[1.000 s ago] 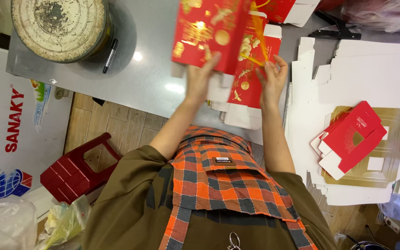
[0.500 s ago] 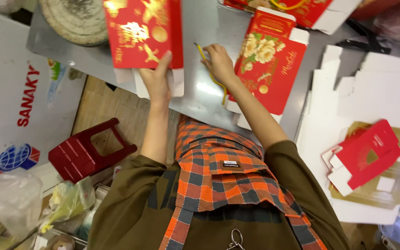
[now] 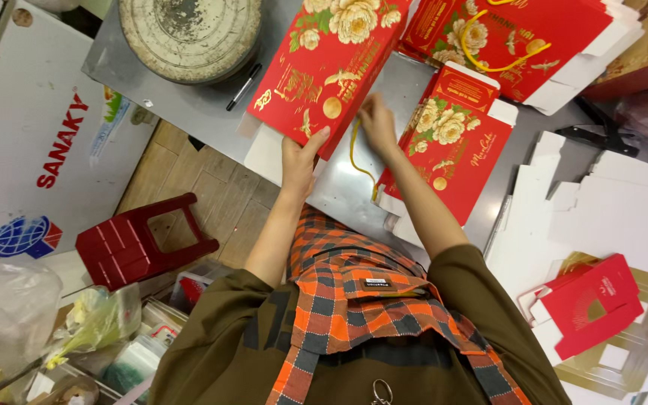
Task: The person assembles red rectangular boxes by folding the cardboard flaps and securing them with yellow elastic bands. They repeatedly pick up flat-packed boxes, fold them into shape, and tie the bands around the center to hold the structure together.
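- Left hand [image 3: 299, 154] grips the lower edge of a flat red gift bag [image 3: 326, 64] at the near edge of the steel table [image 3: 343, 196].
- Right hand [image 3: 376, 120] pinches its yellow cord handle [image 3: 357, 156]; the bag is unopened.
- Further flat bags [image 3: 450, 154] lie alongside.

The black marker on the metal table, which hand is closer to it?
Left. The left hand grips the lower edge of the red flat box, just right of and below the black marker. The right hand pinches the yellow cord farther right.
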